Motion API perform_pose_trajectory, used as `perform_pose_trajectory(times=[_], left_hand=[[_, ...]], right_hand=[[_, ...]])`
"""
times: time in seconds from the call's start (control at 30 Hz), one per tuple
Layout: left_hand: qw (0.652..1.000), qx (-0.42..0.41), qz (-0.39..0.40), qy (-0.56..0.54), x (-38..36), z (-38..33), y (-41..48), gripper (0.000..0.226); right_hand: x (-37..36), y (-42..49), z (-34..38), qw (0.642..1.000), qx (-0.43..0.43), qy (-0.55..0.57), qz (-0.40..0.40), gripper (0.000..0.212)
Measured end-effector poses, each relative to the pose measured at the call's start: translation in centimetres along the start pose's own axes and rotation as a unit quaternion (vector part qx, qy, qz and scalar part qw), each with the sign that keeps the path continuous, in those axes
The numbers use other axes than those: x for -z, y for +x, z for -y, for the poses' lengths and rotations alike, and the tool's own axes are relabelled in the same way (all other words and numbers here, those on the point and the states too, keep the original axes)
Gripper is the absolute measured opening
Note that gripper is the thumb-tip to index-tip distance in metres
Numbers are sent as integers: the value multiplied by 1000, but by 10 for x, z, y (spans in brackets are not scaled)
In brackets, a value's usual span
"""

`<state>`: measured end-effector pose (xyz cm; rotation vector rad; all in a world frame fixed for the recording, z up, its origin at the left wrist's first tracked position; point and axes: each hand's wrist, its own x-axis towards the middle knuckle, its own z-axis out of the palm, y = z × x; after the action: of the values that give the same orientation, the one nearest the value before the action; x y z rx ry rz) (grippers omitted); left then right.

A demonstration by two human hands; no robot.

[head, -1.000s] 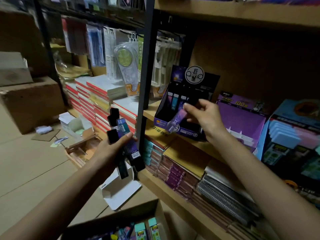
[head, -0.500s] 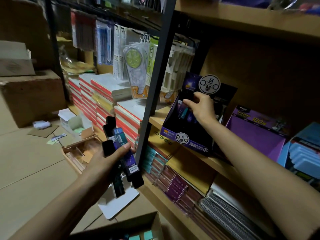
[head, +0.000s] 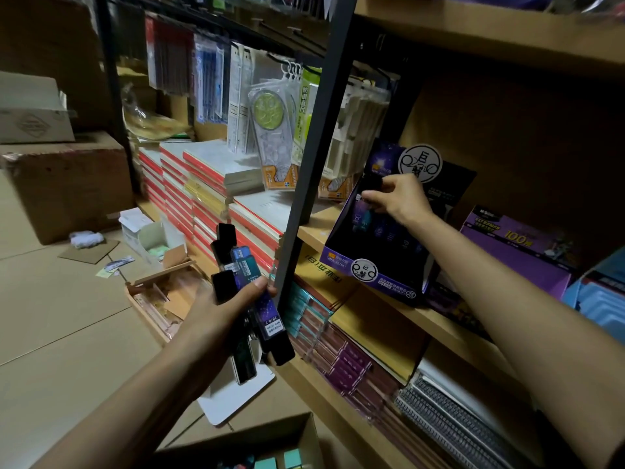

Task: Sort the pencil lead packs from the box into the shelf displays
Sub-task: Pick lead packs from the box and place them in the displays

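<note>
1. A second ago a purple pack [head: 372, 184] was held by the right hand [head: 404, 201] low, in front of the display [head: 375, 275]. It has since been carried up and over the front wall to the back row.
2. The pack is now pinched at its dark cap between the thumb and curled fingertips, upright, at or just inside a back slot. Whether it is fully seated cannot be told.
3. The bundle [head: 241, 262] is unchanged. Several packs are gripped in the left hand [head: 220, 316], with the fingers wrapped round and the thumb across the front.
4. Judged from this, one placement is nearly done and only release is left. The bundle, and more packs in the box [head: 257, 434] below the left forearm, are yet to be sorted.
5. Edges: the dark post [head: 314, 157] stands between the hands, and the left thumb lies just beside it. The display's header card rises close behind the right hand.
6. The upper shelf [head: 490, 38] lies well above the right hand, so open room for lifting out is left there.
7. A purple carton [head: 514, 252] sits to the right of the right forearm, near but apart from it.
8. Withdrawal is probably best made up and back over the front wall, so that seated packs are not knocked.
</note>
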<state>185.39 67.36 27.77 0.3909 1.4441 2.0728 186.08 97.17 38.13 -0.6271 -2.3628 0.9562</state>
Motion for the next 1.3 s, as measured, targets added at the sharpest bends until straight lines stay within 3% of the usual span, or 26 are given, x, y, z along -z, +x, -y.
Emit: perform_pose_trajectory(times=[0.1, 0.23, 0.33, 0.47, 0.57, 0.63, 0.7, 0.83, 1.03, 1.3], left_hand=[[1000, -3, -1, -2, 0, 0, 1, 50], [1000, -7, -9, 2, 1, 1, 3, 43], [999, -12, -33, -1, 0, 2, 5, 41], [1000, -11, 3, 8, 0, -3, -2, 46], [1000, -11, 5, 9, 1, -6, -4, 44], [1000, -11, 1, 6, 0, -8, -4, 41], [1000, -7, -6, -4, -1, -9, -3, 39], [1000, -3, -8, -28, -6, -11, -4, 43], [999, 18, 6, -33, -6, -7, -2, 47], [999, 23, -5, -24, -3, -3, 3, 42]], right_hand=[[-11, -1, -7, 999, -27, 1, -16, 21], [-21, 4, -10, 991, -30, -119, -57, 28], [-23, 3, -9, 984, -43, -170, -34, 37], [-21, -16, -9, 972, -36, -228, -34, 46], [-28, -62, 2, 993, 2, -120, -20, 38], [-39, -103, 15, 999, -1, 7, 47, 33], [-49, -139, 27, 987, -18, 101, 126, 30], [-67, -180, 45, 957, -29, 127, 259, 16], [-63, -190, 49, 930, -108, 244, 251, 13], [-57, -181, 43, 913, -163, 303, 220, 12]])
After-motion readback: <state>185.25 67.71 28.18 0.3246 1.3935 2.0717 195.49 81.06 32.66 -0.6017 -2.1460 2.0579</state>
